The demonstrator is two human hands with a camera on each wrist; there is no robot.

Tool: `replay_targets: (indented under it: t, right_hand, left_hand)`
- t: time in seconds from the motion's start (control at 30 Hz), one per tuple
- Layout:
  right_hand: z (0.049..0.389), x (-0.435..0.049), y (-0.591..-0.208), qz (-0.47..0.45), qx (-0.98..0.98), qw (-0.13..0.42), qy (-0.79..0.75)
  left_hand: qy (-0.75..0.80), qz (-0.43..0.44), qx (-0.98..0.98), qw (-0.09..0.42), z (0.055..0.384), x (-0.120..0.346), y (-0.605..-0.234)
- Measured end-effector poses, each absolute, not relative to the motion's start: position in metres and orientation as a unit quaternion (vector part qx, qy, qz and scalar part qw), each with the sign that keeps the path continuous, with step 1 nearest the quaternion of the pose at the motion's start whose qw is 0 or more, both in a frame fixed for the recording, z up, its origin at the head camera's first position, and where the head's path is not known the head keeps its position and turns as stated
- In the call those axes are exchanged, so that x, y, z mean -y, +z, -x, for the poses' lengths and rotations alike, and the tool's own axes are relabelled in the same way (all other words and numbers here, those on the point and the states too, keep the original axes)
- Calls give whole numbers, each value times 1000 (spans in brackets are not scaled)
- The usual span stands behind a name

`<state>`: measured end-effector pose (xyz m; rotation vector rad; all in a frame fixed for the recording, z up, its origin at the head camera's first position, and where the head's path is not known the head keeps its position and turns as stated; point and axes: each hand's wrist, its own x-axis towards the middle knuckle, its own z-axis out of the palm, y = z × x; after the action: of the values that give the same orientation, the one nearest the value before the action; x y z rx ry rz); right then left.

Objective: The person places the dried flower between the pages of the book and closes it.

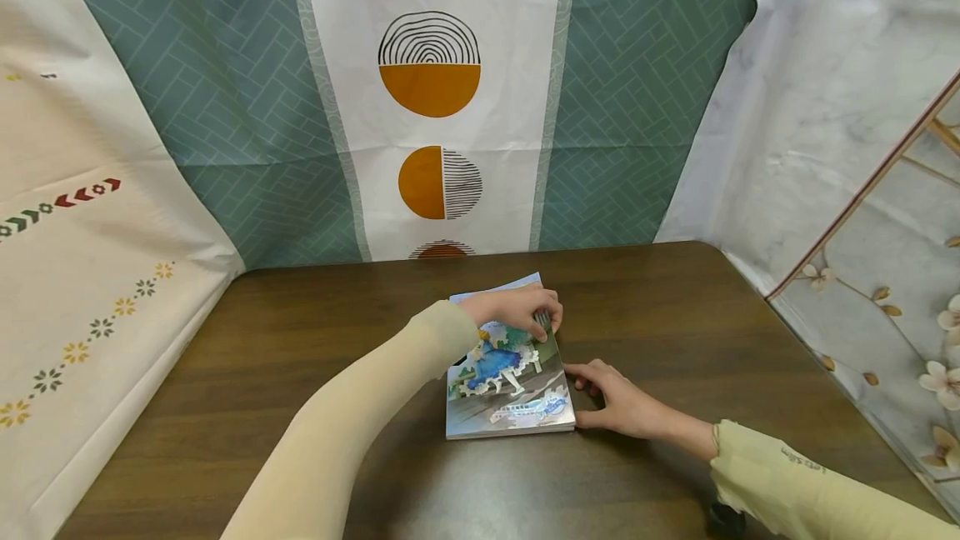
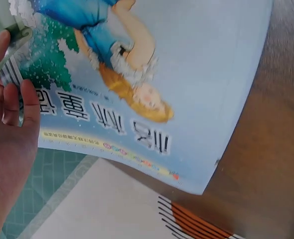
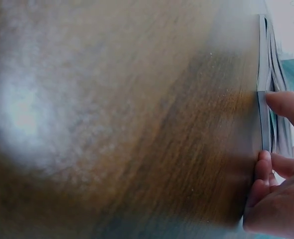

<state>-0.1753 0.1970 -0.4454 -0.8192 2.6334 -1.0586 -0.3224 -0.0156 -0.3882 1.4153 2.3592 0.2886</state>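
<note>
A picture book (image 1: 498, 386) with a blue-dressed figure on its cover lies on the brown table. My left hand (image 1: 521, 309) reaches across it and pinches the cover's right edge. In the left wrist view, the left hand (image 2: 12, 117) has a bent bit of that edge between thumb and fingers, and large characters show on the pale blue cover (image 2: 207, 74). At the lower right side of the book, my right hand (image 1: 618, 402) grips the edge with thumb and curled fingers. The right wrist view shows the right hand (image 3: 281, 189) against the layered page edges (image 3: 263, 59).
The wooden table (image 1: 300, 340) has rounded far corners. Behind it hangs a green and white curtain (image 1: 630, 90) with orange half-circles. Patterned cloths flank both sides. A small black object (image 1: 726, 519) sits under the right sleeve (image 1: 810, 473).
</note>
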Motion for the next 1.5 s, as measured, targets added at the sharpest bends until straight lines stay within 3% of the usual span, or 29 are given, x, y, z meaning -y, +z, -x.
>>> replay_targets:
  t: [0.3,0.73,1.5]
  right_hand:
    - [175,-198,-446,276,-889,91,-355]
    - [173,-199,-447,270,-885,104,-366]
    - [177,-197,-442,269,-892,116,-345]
  left_hand:
    - [67,-500,-843,186,321,10,-404]
    - [154,-423,-853,263,324,15,-412]
    - [181,-396,-856,279,323,17,-410]
